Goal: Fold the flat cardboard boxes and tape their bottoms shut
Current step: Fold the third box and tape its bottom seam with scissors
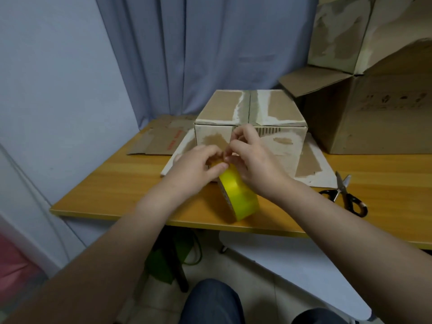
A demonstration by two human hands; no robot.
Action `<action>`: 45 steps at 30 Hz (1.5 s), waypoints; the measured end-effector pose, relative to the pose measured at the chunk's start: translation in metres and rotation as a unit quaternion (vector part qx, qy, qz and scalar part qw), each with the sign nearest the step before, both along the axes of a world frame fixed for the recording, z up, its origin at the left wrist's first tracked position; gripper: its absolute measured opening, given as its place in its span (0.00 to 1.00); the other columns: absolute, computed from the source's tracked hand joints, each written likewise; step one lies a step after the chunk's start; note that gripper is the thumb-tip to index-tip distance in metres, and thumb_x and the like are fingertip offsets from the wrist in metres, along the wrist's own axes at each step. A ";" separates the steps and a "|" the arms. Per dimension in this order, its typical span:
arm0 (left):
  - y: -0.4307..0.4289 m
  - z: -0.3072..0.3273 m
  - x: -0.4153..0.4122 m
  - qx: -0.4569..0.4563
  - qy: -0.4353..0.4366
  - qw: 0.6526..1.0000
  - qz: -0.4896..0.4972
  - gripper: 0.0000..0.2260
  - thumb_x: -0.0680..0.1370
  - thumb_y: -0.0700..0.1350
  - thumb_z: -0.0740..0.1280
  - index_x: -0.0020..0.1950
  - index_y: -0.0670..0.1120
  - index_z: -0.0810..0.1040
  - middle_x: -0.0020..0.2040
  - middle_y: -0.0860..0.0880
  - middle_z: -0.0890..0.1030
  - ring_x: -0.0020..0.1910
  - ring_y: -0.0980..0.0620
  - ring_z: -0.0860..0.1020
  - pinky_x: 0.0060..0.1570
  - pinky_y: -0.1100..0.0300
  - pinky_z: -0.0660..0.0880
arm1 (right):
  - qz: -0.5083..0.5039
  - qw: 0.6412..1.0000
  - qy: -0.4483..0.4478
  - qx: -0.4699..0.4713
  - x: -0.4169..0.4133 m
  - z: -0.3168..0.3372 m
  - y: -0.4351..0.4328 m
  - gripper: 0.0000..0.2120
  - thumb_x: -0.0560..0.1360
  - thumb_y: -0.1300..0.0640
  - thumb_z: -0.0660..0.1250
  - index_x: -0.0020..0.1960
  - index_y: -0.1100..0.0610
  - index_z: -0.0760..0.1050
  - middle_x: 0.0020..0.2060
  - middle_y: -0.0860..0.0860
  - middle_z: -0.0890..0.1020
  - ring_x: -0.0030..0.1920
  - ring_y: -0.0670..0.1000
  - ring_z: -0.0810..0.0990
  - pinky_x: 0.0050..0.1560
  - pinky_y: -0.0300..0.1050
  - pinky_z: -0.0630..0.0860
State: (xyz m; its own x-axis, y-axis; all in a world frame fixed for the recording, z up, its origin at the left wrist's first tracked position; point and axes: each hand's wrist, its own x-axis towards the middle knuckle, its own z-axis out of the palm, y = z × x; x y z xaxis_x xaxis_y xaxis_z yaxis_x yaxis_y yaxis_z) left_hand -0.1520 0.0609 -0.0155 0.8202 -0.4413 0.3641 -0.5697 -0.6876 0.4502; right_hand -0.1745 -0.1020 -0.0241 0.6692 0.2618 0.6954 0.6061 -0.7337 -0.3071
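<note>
A folded cardboard box (250, 113) stands upside down in the middle of the wooden table (117, 183), its bottom flaps closed along a centre seam with torn paper patches. In front of it a yellow roll of tape (238, 197) stands on edge near the table's front. My left hand (198, 167) grips the top of the roll. My right hand (252, 160) pinches at the roll's top edge, fingertips against those of the left hand. The tape's loose end is hidden by my fingers.
Black-handled scissors (346, 195) lie at the right on the table. A flat cardboard sheet (161, 139) lies at the back left. A large open box (374, 108) stands at the right. Blue curtains hang behind. A white chair (292, 265) sits under the table edge.
</note>
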 end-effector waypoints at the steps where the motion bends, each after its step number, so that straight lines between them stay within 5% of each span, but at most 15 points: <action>1: 0.000 0.007 -0.001 0.023 -0.013 1.000 -0.003 0.04 0.76 0.51 0.68 0.44 0.54 0.73 0.44 0.53 0.76 0.48 0.50 0.75 0.53 0.49 0.71 | 0.008 1.000 -0.006 0.008 0.001 0.000 -0.001 0.05 0.73 0.61 0.65 0.42 0.63 0.77 0.48 0.54 0.69 0.44 0.53 0.73 0.43 0.55 0.75; 3: -0.005 0.013 -0.003 0.044 -0.054 0.998 -0.004 0.07 0.76 0.48 0.69 0.40 0.51 0.73 0.40 0.52 0.74 0.45 0.48 0.75 0.46 0.54 0.70 | 0.006 0.999 -0.016 0.030 0.002 -0.003 -0.004 0.05 0.73 0.61 0.66 0.45 0.62 0.79 0.48 0.57 0.71 0.46 0.53 0.73 0.44 0.56 0.76; 5: -0.010 0.013 -0.005 0.043 -0.089 0.995 0.008 0.07 0.76 0.47 0.68 0.39 0.50 0.74 0.37 0.54 0.72 0.42 0.49 0.74 0.39 0.56 0.66 | -0.003 0.997 0.024 0.066 -0.004 -0.012 -0.009 0.13 0.75 0.56 0.67 0.59 0.57 0.78 0.58 0.57 0.72 0.50 0.52 0.76 0.48 0.54 0.79; 8: -0.010 0.010 -0.002 0.016 -0.130 0.990 0.042 0.07 0.77 0.48 0.68 0.40 0.47 0.78 0.39 0.52 0.75 0.41 0.50 0.74 0.37 0.58 0.63 | -0.003 0.965 0.198 0.173 -0.025 -0.027 -0.021 0.49 0.67 0.36 0.69 0.77 0.45 0.44 0.71 0.46 0.63 0.59 0.44 0.74 0.57 0.43 0.76; 10: -0.009 0.014 -0.001 -0.025 -0.154 0.986 0.063 0.08 0.77 0.49 0.68 0.39 0.48 0.78 0.39 0.51 0.77 0.40 0.50 0.75 0.36 0.57 0.64 | -0.009 0.959 0.207 0.192 -0.036 -0.036 -0.026 0.56 0.61 0.33 0.70 0.77 0.44 0.40 0.67 0.39 0.66 0.60 0.39 0.72 0.60 0.38 0.72; 13: -0.015 0.030 0.001 -0.132 -0.141 0.978 0.083 0.08 0.76 0.48 0.69 0.38 0.48 0.76 0.36 0.52 0.78 0.40 0.48 0.77 0.39 0.53 0.72 | -0.026 0.971 0.104 0.215 -0.040 -0.035 -0.029 0.49 0.64 0.41 0.74 0.74 0.40 0.46 0.62 0.29 0.60 0.64 0.36 0.66 0.63 0.31 0.65; 15: -0.021 0.046 0.008 -0.201 -0.095 0.970 0.100 0.10 0.75 0.48 0.70 0.37 0.45 0.77 0.34 0.50 0.79 0.39 0.47 0.79 0.42 0.50 0.75 | -0.045 0.970 0.030 0.236 -0.037 -0.025 -0.027 0.44 0.68 0.51 0.76 0.71 0.37 0.49 0.63 0.27 0.56 0.66 0.37 0.62 0.66 0.35 0.64; 18: -0.028 0.076 0.016 -0.304 -0.011 0.948 0.096 0.10 0.76 0.48 0.69 0.37 0.44 0.79 0.35 0.46 0.82 0.37 0.48 0.82 0.42 0.49 0.79 | -0.081 0.933 -0.043 0.348 -0.026 0.004 -0.026 0.41 0.71 0.60 0.74 0.71 0.38 0.53 0.65 0.38 0.64 0.64 0.42 0.67 0.62 0.46 0.74; 20: -0.032 0.097 0.020 -0.376 0.057 0.921 0.085 0.10 0.78 0.45 0.67 0.40 0.41 0.77 0.39 0.42 0.83 0.36 0.50 0.82 0.36 0.57 0.80 | -0.081 0.920 -0.073 0.376 -0.017 0.030 -0.029 0.36 0.72 0.62 0.72 0.72 0.43 0.57 0.65 0.49 0.67 0.61 0.44 0.71 0.58 0.43 0.76; 23: -0.034 0.119 0.026 -0.431 0.153 0.887 0.067 0.05 0.80 0.40 0.63 0.47 0.38 0.74 0.38 0.40 0.80 0.31 0.51 0.81 0.32 0.62 0.78 | -0.136 0.954 -0.131 0.232 -0.007 0.072 -0.033 0.34 0.72 0.63 0.71 0.72 0.46 0.60 0.64 0.52 0.66 0.57 0.45 0.69 0.50 0.34 0.71; 26: -0.017 0.124 0.036 -0.426 0.143 0.890 0.079 0.05 0.80 0.38 0.63 0.45 0.38 0.73 0.37 0.41 0.79 0.26 0.56 0.80 0.29 0.65 0.77 | -0.187 0.969 -0.144 0.074 0.000 0.107 -0.043 0.34 0.73 0.61 0.69 0.74 0.45 0.60 0.65 0.58 0.65 0.58 0.57 0.71 0.46 0.43 0.68; 31: 0.033 0.106 0.058 -0.423 0.126 0.884 0.157 0.08 0.79 0.43 0.65 0.41 0.42 0.75 0.40 0.44 0.80 0.36 0.52 0.79 0.39 0.61 0.76 | -0.247 0.949 -0.163 -0.108 0.011 0.120 -0.067 0.30 0.70 0.69 0.64 0.71 0.52 0.70 0.58 0.65 0.75 0.52 0.67 0.76 0.44 0.51 0.72; 36: 0.025 0.052 0.070 -0.463 0.242 0.841 0.138 0.07 0.80 0.43 0.63 0.43 0.43 0.74 0.46 0.45 0.81 0.44 0.50 0.80 0.50 0.54 0.78 | -0.272 0.936 -0.183 -0.125 0.021 0.102 -0.075 0.24 0.69 0.69 0.69 0.64 0.56 0.76 0.57 0.61 0.80 0.54 0.64 0.80 0.45 0.55 0.77; 40: 0.012 0.023 0.068 -0.522 0.296 0.787 0.142 0.05 0.82 0.43 0.61 0.50 0.41 0.72 0.53 0.41 0.80 0.53 0.44 0.80 0.56 0.51 0.76 | -0.265 0.928 -0.218 -0.146 0.020 0.090 -0.070 0.20 0.68 0.68 0.61 0.59 0.61 0.75 0.56 0.59 0.81 0.57 0.63 0.79 0.49 0.56 0.77; 45: 0.004 0.006 0.060 -0.571 0.270 0.761 0.145 0.06 0.82 0.42 0.59 0.54 0.40 0.71 0.56 0.38 0.80 0.53 0.45 0.80 0.54 0.53 0.77 | -0.246 0.955 -0.165 0.015 0.021 0.076 -0.067 0.23 0.69 0.75 0.64 0.61 0.60 0.76 0.66 0.61 0.73 0.65 0.64 0.71 0.58 0.56 0.73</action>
State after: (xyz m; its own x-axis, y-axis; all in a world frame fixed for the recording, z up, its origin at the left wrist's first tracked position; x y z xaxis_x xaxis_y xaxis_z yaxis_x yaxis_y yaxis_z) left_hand -0.0917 0.0644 -0.0090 0.9891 0.1386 -0.0497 0.0110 0.2674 0.9635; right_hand -0.1537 -0.1693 0.0521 0.4485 -0.0504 0.8923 0.2587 -0.9483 -0.1836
